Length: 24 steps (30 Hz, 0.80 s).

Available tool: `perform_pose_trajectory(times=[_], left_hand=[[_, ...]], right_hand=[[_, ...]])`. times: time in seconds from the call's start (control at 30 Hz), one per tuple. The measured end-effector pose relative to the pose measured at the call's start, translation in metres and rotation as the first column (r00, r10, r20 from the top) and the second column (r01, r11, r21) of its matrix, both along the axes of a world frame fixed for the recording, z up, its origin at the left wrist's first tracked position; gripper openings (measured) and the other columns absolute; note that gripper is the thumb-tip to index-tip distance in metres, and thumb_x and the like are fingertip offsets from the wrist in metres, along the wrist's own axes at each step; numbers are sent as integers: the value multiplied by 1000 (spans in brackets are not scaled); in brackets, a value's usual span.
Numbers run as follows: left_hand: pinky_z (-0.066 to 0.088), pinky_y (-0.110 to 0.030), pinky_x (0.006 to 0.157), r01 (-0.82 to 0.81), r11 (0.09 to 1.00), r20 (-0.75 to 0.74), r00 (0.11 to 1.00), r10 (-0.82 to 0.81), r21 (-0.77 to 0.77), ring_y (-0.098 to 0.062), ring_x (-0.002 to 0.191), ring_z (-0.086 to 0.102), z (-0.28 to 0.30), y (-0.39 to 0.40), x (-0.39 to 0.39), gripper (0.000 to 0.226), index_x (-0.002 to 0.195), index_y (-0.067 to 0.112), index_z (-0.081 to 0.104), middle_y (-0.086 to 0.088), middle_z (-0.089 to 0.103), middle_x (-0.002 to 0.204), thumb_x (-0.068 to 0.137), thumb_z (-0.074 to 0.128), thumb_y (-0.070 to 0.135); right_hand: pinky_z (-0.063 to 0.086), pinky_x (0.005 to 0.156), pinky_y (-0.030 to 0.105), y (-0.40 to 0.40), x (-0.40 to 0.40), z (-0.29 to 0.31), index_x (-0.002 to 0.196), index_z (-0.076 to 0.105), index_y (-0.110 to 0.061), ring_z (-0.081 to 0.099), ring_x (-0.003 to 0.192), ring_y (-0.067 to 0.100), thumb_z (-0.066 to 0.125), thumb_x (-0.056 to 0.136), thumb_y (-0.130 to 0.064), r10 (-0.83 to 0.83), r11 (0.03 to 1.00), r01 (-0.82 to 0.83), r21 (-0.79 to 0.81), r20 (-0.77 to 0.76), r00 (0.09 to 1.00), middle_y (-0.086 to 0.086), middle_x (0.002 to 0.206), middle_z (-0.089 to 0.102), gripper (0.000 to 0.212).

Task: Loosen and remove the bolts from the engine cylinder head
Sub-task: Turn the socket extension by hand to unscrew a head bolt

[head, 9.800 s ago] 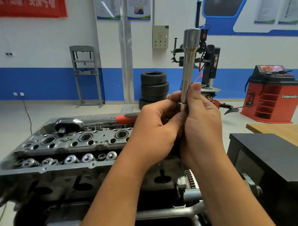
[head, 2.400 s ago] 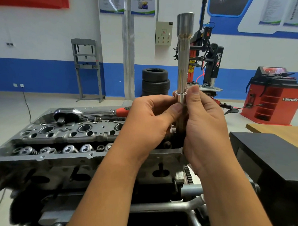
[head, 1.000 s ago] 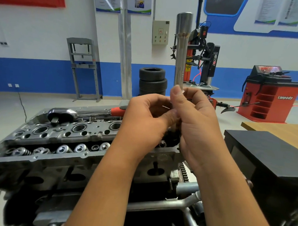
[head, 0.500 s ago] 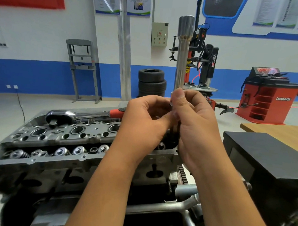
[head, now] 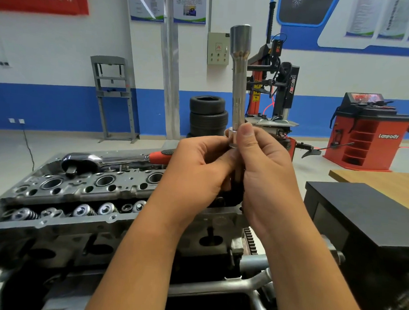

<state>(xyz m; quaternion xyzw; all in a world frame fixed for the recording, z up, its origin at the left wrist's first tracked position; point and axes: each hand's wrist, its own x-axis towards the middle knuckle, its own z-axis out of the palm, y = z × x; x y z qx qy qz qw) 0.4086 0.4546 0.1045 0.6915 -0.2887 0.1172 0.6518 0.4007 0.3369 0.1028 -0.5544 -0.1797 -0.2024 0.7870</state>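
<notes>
left hand [head: 198,168] + right hand [head: 263,166]: together, both still pinching upright long socket [head: 239,82] | change: bolt head [head: 231,135] now showing above fingers

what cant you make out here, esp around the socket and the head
Head view only:
- Lower end of the long socket: hidden by the left hand and right hand.
- Cylinder head right end: behind both hands.
- Ratchet handle end: behind the left hand.
</notes>
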Motion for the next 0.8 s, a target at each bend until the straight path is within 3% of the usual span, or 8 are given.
perform_pose_trajectory(times=[0.07,0.13,0.3,0.37,0.47,0.6,0.67,0.8], left_hand=[[50,-16,56,-16,1000,-9,1000,16,-2,-1,62,65,1,-2,0,15,109,22,79,5,76,83,102,65,21],[59,-20,64,-93,995,20,995,93,19,-5,76,75,1,-4,1,12,108,25,77,6,80,90,98,72,21],[59,-17,67,-181,983,45,983,179,31,-7,83,76,-2,-3,3,17,102,29,76,9,80,88,89,82,20],[60,-21,66,-87,995,37,996,86,40,-7,81,76,-1,-3,2,16,106,30,76,5,80,91,97,73,17],[51,-19,57,16,998,20,1000,-18,62,-10,63,63,1,-3,-1,22,111,29,77,-11,74,86,106,60,16],[52,-12,59,-64,993,37,997,60,101,1,70,70,1,-3,-1,22,111,31,75,9,79,91,102,65,14],[59,-14,67,-122,988,36,992,119,98,-1,84,75,0,-4,1,16,107,28,74,11,79,93,95,75,18],[62,-21,68,-167,984,69,984,163,57,-6,82,77,0,-4,2,14,102,24,77,8,80,88,89,80,20]], right_hand=[[62,71,52,0,0,0,105,69,-4,72,85,33,62,84,-47,4,1000,-4,21,-3,1000,24,93,69,49],[61,84,54,0,0,-1,101,68,-12,74,89,32,69,81,-47,-13,1000,13,26,6,1000,16,89,73,41],[61,68,40,-1,1,-3,95,65,-17,74,79,21,70,84,-44,-5,1000,5,0,33,999,4,82,73,30],[60,66,43,1,0,-2,91,68,-19,71,76,22,65,86,-47,-9,1000,9,-8,27,1000,5,81,71,28],[50,47,34,2,0,-1,91,67,-17,58,61,26,57,92,-50,-52,999,52,15,-12,999,6,76,64,35],[59,72,39,1,1,0,92,64,-19,67,74,15,67,86,-50,-52,994,52,101,-5,999,-3,76,68,32],[60,73,42,0,2,0,95,60,-18,70,76,18,74,76,-49,-43,995,41,96,23,999,-1,80,70,39],[61,79,53,0,2,0,95,64,-16,71,82,27,68,81,-49,-19,997,18,79,11,1000,7,85,71,36]])
